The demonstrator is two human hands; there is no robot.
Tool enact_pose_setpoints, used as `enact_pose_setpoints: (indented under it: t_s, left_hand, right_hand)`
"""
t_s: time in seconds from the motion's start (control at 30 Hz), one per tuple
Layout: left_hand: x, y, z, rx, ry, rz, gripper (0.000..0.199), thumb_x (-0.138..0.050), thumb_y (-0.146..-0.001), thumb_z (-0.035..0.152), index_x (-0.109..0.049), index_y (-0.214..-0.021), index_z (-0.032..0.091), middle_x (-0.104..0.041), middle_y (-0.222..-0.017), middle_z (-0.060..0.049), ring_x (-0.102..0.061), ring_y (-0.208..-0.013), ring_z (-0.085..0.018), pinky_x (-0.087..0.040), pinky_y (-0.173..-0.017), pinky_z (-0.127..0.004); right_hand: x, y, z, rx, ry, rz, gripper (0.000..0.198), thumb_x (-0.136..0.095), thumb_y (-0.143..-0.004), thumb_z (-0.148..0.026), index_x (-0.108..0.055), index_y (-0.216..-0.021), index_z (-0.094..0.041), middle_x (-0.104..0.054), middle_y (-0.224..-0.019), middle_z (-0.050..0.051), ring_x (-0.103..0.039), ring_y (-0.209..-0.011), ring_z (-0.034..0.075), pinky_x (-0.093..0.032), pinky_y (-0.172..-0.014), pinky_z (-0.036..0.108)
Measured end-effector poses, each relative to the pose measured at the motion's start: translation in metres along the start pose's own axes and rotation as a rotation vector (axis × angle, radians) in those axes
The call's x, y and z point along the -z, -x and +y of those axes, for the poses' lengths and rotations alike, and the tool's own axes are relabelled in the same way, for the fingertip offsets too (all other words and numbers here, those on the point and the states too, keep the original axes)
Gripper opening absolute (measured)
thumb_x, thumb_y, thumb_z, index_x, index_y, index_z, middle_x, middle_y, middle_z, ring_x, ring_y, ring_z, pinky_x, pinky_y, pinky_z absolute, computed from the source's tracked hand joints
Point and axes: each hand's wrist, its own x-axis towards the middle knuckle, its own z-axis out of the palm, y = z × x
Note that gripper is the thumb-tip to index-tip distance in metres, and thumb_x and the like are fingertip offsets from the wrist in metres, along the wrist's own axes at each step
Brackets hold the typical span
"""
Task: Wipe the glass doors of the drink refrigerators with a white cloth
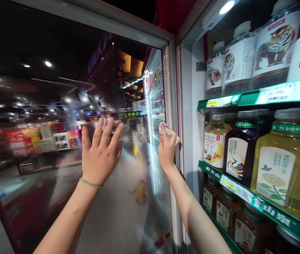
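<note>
A glass door (107, 211) with a pale frame stands open in front of me, its hinge side beside the fridge shelves. My left hand (99, 151) has its fingers spread, at or very near the glass; nothing is in it. A thin green band circles that wrist. Close to the door's right edge, my right hand (168, 146) is closed around a crumpled white cloth or tissue (164, 129) and holds it up to the glass. Part of the cloth is hidden by the fingers.
On the right, fridge shelves carry several drink bottles (238, 148) behind green price strips (256, 204). Larger bottles with tiger labels (238, 60) fill the upper shelf. Boxed goods (44, 139) and ceiling lights show in or through the glass. A fridge lamp (226, 7) shines at the top.
</note>
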Motion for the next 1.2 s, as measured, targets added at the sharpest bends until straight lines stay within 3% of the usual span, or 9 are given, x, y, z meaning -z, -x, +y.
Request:
enact_pose_setpoints:
  t_s: [0.1,0.27,0.43,0.63,0.8,0.9,1.0,1.13,1.2]
  left_hand:
    - [0.001,0.000,0.000,-0.002,0.029,0.008,0.071,-0.058,-0.099,0.027,-0.029,-0.162,0.039,-0.033,-0.168,-0.005,-0.025,-0.158,-0.032,-0.004,-0.130,-0.066]
    - [0.001,0.000,0.000,0.003,0.030,-0.017,0.070,-0.059,-0.099,0.027,-0.031,-0.162,0.037,-0.033,-0.168,-0.006,-0.024,-0.159,-0.032,-0.002,-0.130,-0.065]
    - [-0.001,0.000,0.000,-0.008,-0.005,0.004,0.069,-0.061,-0.098,0.028,-0.033,-0.161,0.035,-0.034,-0.167,-0.008,-0.025,-0.158,-0.032,-0.001,-0.130,-0.064]
    - [-0.003,-0.001,0.000,-0.019,-0.059,0.012,0.069,-0.061,-0.098,0.029,-0.033,-0.161,0.033,-0.035,-0.167,-0.009,-0.026,-0.158,-0.032,-0.004,-0.131,-0.062]
    - [-0.003,0.000,0.001,-0.026,-0.079,0.023,0.067,-0.060,-0.099,0.029,-0.034,-0.161,0.032,-0.035,-0.167,-0.009,-0.026,-0.158,-0.032,-0.007,-0.130,-0.064]
    - [-0.003,-0.001,0.002,-0.032,-0.083,0.022,0.067,-0.059,-0.099,0.028,-0.033,-0.161,0.031,-0.034,-0.167,-0.009,-0.025,-0.158,-0.032,-0.008,-0.130,-0.064]
    - [-0.002,0.000,0.003,-0.031,-0.093,0.024,0.067,-0.059,-0.099,0.028,-0.034,-0.161,0.031,-0.035,-0.167,-0.009,-0.027,-0.158,-0.032,-0.008,-0.130,-0.064]
    - [-0.002,0.000,0.003,-0.021,-0.095,0.027,0.065,-0.058,-0.100,0.029,-0.036,-0.160,0.030,-0.037,-0.166,-0.009,-0.028,-0.157,-0.032,-0.008,-0.130,-0.064]
    - [-0.002,0.000,0.004,-0.027,-0.107,0.026,0.063,-0.057,-0.100,0.029,-0.037,-0.160,0.029,-0.037,-0.166,-0.009,-0.028,-0.157,-0.032,-0.009,-0.131,-0.064]
  right_hand:
    - [0.002,0.022,-0.007,-0.091,0.004,0.020,0.061,-0.037,-0.103,-0.017,-0.038,-0.160,-0.041,-0.055,-0.132,0.015,-0.051,-0.118,0.031,-0.051,-0.099,0.054]
    - [0.004,0.033,-0.012,0.084,-0.036,-0.119,0.060,-0.039,-0.103,-0.015,-0.043,-0.157,-0.042,-0.056,-0.138,0.011,-0.052,-0.125,0.028,-0.047,-0.108,0.049]
    - [0.009,0.043,0.005,-0.051,0.026,-0.020,0.060,-0.037,-0.104,-0.014,-0.041,-0.158,-0.038,-0.056,-0.135,0.013,-0.050,-0.124,0.028,-0.050,-0.103,0.050]
    - [0.005,0.031,0.001,0.164,-0.057,-0.092,0.061,-0.043,-0.102,-0.012,-0.046,-0.155,-0.041,-0.059,-0.137,0.010,-0.050,-0.129,0.027,-0.047,-0.111,0.048]
    - [0.003,0.025,0.000,-0.028,-0.089,-0.010,0.060,-0.035,-0.104,-0.015,-0.042,-0.158,-0.039,-0.055,-0.141,0.013,-0.048,-0.136,0.029,-0.048,-0.110,0.056]
    - [0.002,0.025,-0.015,0.143,-0.133,-0.092,0.063,-0.039,-0.103,-0.012,-0.040,-0.159,-0.041,-0.057,-0.143,0.010,-0.045,-0.143,0.028,-0.046,-0.116,0.054]
    - [-0.001,0.005,-0.021,0.279,-0.153,-0.155,0.061,-0.041,-0.103,-0.012,-0.044,-0.156,-0.041,-0.057,-0.149,0.005,-0.039,-0.150,0.026,-0.041,-0.124,0.054]
    - [-0.002,-0.008,-0.009,0.075,-0.156,-0.083,0.059,-0.033,-0.105,-0.015,-0.039,-0.159,-0.038,-0.050,-0.156,0.008,-0.036,-0.154,0.028,-0.039,-0.123,0.062]
    - [-0.001,0.000,-0.010,0.079,-0.174,-0.092,0.062,-0.033,-0.105,-0.013,-0.033,-0.162,-0.039,-0.048,-0.158,0.008,-0.031,-0.157,0.029,-0.038,-0.123,0.063]
